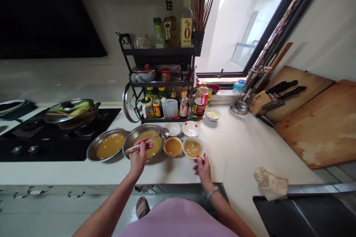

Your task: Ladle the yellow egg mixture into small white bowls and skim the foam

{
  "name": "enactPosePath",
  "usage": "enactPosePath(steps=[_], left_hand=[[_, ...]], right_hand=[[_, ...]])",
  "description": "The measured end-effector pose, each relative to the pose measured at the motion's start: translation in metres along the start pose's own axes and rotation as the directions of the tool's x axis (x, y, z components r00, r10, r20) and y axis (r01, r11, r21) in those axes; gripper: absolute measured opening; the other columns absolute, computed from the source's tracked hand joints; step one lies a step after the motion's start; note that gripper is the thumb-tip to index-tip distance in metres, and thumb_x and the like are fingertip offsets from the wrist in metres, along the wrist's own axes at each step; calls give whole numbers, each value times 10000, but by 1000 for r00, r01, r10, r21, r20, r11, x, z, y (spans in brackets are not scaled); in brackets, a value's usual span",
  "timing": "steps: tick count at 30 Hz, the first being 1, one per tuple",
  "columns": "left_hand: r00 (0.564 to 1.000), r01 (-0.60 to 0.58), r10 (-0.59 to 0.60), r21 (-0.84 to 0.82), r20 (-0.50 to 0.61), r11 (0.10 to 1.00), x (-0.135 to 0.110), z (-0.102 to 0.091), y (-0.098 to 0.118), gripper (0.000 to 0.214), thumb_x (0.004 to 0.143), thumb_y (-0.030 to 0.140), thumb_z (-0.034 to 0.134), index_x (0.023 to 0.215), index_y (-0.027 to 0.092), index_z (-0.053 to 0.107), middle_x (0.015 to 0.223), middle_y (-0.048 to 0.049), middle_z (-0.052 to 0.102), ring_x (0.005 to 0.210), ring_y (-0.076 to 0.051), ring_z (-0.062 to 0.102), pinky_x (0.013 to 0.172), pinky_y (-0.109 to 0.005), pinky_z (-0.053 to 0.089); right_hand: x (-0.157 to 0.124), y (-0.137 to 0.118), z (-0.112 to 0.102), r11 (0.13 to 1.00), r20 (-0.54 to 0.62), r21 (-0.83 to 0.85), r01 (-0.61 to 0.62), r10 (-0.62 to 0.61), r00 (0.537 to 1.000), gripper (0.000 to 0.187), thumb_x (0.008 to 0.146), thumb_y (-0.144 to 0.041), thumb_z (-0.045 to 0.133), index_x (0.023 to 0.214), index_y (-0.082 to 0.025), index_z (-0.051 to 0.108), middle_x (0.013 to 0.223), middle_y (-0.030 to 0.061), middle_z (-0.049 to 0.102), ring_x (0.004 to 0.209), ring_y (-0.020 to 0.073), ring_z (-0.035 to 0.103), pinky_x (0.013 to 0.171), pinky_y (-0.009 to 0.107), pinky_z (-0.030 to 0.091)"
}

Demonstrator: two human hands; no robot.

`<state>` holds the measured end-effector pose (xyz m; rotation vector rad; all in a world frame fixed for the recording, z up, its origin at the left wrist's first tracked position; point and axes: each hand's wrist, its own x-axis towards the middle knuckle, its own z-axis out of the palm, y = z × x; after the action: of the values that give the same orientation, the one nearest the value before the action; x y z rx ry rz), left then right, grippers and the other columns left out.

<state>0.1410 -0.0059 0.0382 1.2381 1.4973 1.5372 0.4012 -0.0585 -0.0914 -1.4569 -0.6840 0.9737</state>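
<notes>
My left hand (138,156) is closed round the handle of a metal ladle (155,137), whose bowl rests at the far rim of a steel basin (130,137) of yellow soup. A second steel basin (98,143) of the same soup sits just left of it. My right hand (202,166) touches the near rim of a white bowl (193,147) of soup, fingers curled against it. Another small bowl (172,146) with orange-yellow soup stands between the basin and the white bowl.
Behind stand an empty white bowl (173,129), a patterned bowl (191,128) and a black spice rack (161,81) of bottles. A lidded pan (71,113) sits on the hob at left. Cutting boards (319,126), knives and a crumpled cloth (270,183) lie right.
</notes>
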Motion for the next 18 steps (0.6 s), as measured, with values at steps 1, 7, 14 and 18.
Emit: enactPosePath(steps=[1, 7, 14, 18], left_hand=[[999, 27, -26, 30, -22, 999, 3, -8, -5, 269, 853, 401, 510, 907, 172, 640, 690, -74, 714, 664, -227, 707, 694, -331, 551], [999, 14, -5, 252, -36, 968, 7, -46, -39, 152, 806, 293, 523, 831, 193, 634, 627, -49, 690, 604, -214, 692, 598, -279, 503], [996, -41, 68, 351, -66, 935, 11, -60, -52, 142, 794, 260, 524, 826, 188, 643, 655, -52, 688, 633, -207, 687, 654, -280, 498], [966, 191, -152, 176, -211, 966, 13, -57, -44, 168, 786, 255, 511, 793, 171, 656, 544, -54, 662, 652, -249, 703, 700, -336, 533]], right_hand=[[0, 0, 0, 1000, -2, 0, 1, -1, 1000, 767, 749, -655, 573, 1315, -155, 439, 729, 1, 632, 430, 123, 569, 303, 191, 391], [1, 1, 0, 1000, -2, 1, -8, 8, 1000, 759, 737, -657, 586, 1306, -171, 457, 721, -1, 635, 424, 119, 565, 305, 186, 388], [2, 3, -1, 1000, 0, -14, 6, -6, 1000, 769, 752, -655, 566, 1326, -160, 437, 730, 0, 633, 432, 122, 568, 304, 189, 395], [2, 2, -1, 1000, 4, -11, 2, -2, 1000, 752, 741, -660, 577, 1299, -171, 456, 722, -3, 638, 427, 117, 566, 306, 181, 390]])
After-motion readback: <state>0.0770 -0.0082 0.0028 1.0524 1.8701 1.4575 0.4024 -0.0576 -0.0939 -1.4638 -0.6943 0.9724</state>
